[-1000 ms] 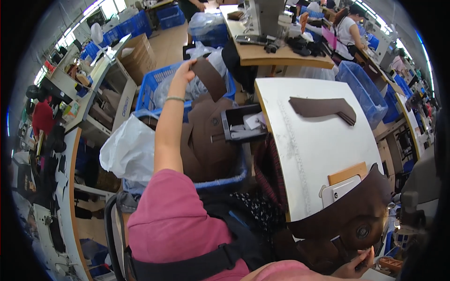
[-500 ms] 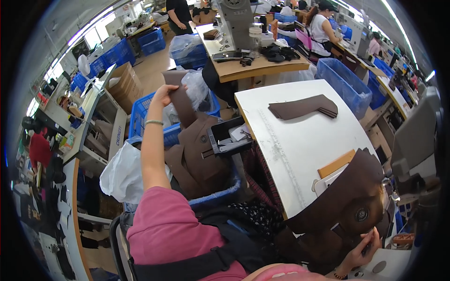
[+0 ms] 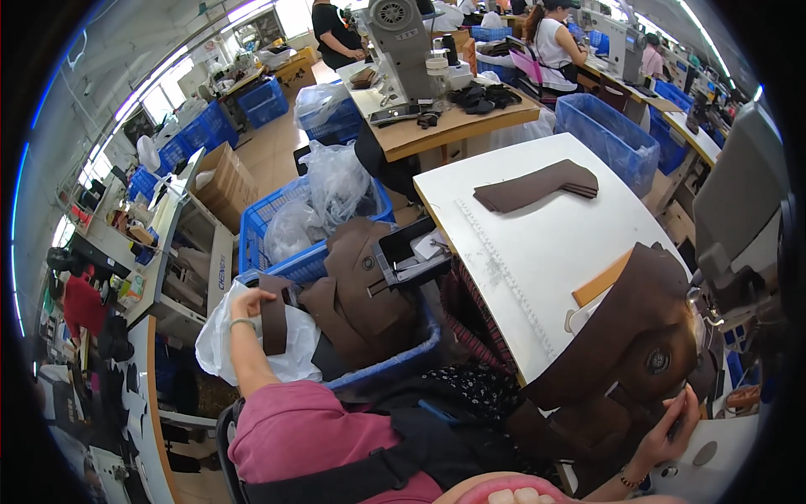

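My left hand point(image 3: 248, 306) is closed on a dark brown flat strip point(image 3: 274, 326), like leather, that hangs in front of a white plastic bag point(image 3: 222, 343). Beside it, larger brown cut pieces point(image 3: 369, 290) are heaped in a blue-rimmed bin point(image 3: 395, 357). A big curved brown piece with a round emblem point(image 3: 609, 336) lies over the near right part of the white table point(image 3: 520, 252), under the sewing machine. Right at its lower edge, my right hand point(image 3: 673, 430) has its fingers curled together; a small dark thing between them is too hidden to name.
A stack of brown pieces point(image 3: 537, 186) rests on the table's far part. Behind the bin stands a blue crate point(image 3: 252, 231) with clear plastic bags. A black tray point(image 3: 411, 256) juts from the table's left edge. Another machine table point(image 3: 462, 122) stands ahead; other people work farther off.
My left hand has come down and nearer, carrying the brown strip from over the blue crate to beside the white bag. My right hand stays by the emblem piece, shifted slightly.
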A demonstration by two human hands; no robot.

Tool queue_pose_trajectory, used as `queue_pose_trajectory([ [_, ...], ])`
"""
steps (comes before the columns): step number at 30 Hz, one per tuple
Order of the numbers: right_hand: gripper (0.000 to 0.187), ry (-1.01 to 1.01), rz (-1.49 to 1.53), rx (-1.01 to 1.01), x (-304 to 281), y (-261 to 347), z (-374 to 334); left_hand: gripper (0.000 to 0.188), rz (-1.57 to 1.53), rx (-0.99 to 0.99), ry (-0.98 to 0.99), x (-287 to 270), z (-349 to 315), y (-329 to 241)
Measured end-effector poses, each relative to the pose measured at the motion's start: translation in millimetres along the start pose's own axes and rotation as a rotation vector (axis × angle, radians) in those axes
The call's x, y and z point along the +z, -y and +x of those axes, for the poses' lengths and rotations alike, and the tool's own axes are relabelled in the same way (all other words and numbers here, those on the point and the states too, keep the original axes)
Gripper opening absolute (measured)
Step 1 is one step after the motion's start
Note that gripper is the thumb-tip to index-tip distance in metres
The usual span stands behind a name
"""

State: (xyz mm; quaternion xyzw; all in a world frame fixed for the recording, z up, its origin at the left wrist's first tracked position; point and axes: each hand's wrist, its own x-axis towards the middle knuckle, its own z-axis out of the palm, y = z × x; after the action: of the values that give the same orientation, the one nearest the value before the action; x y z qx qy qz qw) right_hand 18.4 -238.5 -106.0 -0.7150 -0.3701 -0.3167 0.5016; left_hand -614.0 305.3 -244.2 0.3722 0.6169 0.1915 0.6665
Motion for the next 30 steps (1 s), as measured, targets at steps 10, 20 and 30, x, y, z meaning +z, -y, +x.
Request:
queue_pose_trajectory([
  [10, 0.023, -0.106, -0.094, -0.123, 30.9, 3.8, 27.1, 0.065, 1.419, -0.269, -0.418, 54.1, 15.1, -105.1],
  [20, 0.031, -0.145, -0.153, -0.082, 12.8, -16.5, 14.8, 0.024, 0.988, 1.437, 0.118, 443.2, -172.3, -149.7],
  [30, 0.032, -0.206, -0.16, 0.0, 11.9, -20.5, 13.2, 0.029, 0.512, 1.803, 0.793, 636.6, -255.5, -106.6],
])
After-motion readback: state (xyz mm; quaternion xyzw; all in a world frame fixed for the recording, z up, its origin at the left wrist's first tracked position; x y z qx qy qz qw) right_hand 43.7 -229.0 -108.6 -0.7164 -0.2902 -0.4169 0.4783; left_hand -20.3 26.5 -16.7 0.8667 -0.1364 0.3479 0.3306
